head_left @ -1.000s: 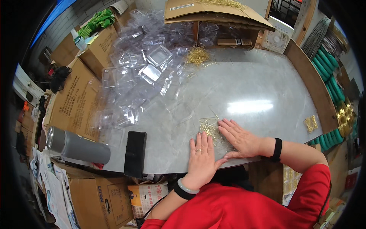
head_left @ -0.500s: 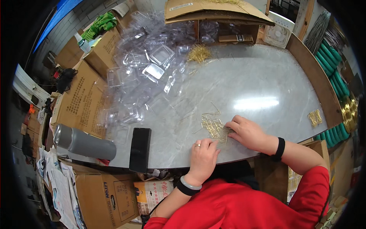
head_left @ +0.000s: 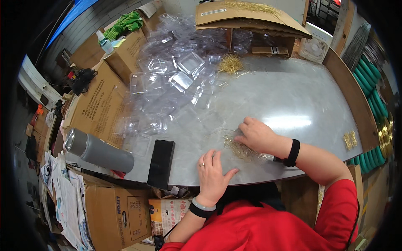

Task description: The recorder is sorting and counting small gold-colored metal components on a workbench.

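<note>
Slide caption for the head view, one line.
Right hand over loose gold-coloured wire pieces, left hand nearby, clear plastic packaging heaped farther back on the grey tabletop.

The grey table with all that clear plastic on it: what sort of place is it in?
Probably a small workshop or packing room: clear plastic cases lie heaped on the grey table, thin gold-coloured pieces lie loose by the right hand, and cardboard boxes stand along the left side.

Golden wire pieces (head_left: 235,149), loosely heaped
</note>
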`<state>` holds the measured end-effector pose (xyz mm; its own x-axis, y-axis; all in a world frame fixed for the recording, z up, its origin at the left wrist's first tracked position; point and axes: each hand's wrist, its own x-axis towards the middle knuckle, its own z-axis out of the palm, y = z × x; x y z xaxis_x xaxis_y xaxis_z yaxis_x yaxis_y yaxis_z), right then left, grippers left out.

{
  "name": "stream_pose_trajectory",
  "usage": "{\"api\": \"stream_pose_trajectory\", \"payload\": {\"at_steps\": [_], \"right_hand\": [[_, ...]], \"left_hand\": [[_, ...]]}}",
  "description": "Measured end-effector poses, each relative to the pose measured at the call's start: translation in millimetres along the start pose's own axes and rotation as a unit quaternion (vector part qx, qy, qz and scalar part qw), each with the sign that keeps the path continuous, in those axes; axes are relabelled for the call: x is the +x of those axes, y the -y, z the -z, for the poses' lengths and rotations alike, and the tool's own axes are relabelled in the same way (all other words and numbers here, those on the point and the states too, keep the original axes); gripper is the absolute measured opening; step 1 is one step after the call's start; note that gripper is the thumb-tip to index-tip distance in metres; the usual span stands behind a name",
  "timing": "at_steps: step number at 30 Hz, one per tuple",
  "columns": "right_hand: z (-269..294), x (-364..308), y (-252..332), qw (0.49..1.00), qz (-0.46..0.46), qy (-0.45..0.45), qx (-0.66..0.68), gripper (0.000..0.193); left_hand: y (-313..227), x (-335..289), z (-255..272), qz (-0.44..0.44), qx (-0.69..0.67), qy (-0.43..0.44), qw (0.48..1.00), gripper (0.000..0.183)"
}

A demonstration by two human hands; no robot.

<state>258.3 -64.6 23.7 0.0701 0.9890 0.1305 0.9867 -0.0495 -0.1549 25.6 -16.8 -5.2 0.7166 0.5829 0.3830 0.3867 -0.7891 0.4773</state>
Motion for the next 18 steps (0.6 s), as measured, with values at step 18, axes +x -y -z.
{"api": "stream_pose_trajectory", "payload": {"at_steps": [18], "right_hand": [[11,-1,2,0.965,0.248,0.071,0.044,0.042]], "left_hand": [[26,6,3,-0.023,-0.018,0.065,0.997,0.1]]}}
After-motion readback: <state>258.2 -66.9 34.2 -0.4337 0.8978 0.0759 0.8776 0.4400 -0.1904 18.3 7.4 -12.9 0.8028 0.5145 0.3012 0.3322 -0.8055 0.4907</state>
